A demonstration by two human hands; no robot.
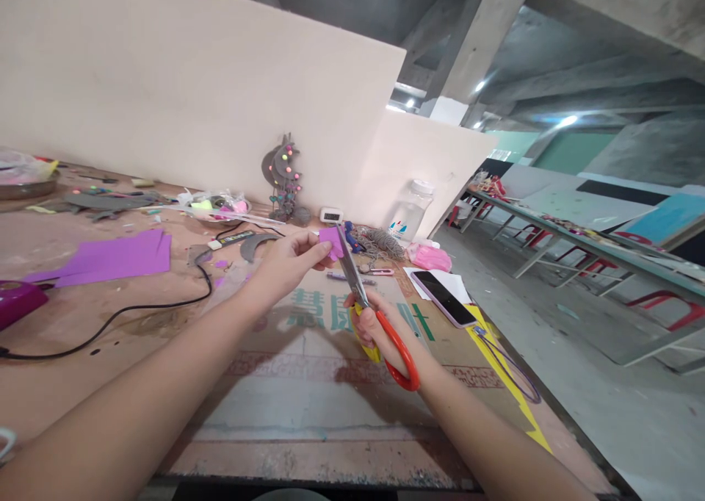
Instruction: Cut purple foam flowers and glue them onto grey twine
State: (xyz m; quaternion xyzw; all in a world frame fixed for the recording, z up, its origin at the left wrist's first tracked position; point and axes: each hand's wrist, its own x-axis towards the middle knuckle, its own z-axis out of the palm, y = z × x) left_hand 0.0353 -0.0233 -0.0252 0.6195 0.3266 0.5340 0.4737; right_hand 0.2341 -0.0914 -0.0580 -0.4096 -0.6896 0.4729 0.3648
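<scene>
My left hand (289, 262) pinches a small purple foam piece (331, 241) above the table. My right hand (374, 328) grips scissors (352, 277) with red and yellow handles; the blades point up and meet the purple piece. Both hands hover over a flat cardboard sheet (324, 369) with green printed characters.
Purple foam sheets (118, 257) lie at the left, with a magenta tool (16, 300) and its black cable (137, 310). A phone (443, 297) on white paper, a pink bag (429, 257), a clear bottle (409, 213) and a grey moon ornament (283, 178) stand beyond. The table's right edge drops to an aisle.
</scene>
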